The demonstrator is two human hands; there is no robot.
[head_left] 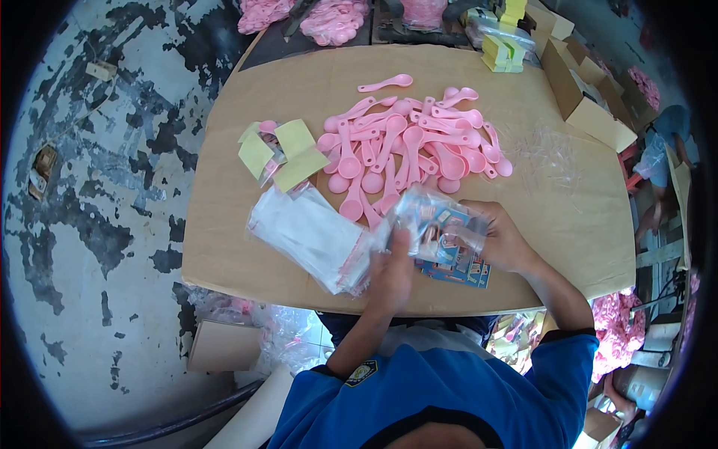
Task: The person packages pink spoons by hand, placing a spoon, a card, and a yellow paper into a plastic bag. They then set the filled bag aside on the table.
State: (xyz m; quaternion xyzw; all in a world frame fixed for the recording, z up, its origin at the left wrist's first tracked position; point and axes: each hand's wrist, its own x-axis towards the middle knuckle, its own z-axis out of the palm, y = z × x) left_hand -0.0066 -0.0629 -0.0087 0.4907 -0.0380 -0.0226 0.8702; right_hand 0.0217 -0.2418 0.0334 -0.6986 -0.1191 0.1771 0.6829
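Note:
My left hand pinches the near left edge of a clear plastic bag, slightly blurred by motion. Closed at the bag's right side, my right hand grips a blue printed card that shows through the plastic. More blue cards lie on the table just below both hands. A stack of clear plastic bags lies beside my left hand. Beyond the hands spreads a heap of pink plastic measuring spoons, with one spoon apart at the far side.
Brown cardboard covers the table. Pale yellow paper pieces lie left of the spoons, and thin clear plastic strips lie right. An open cardboard box and yellow paper stacks stand at the back right. Another person's arm shows at right.

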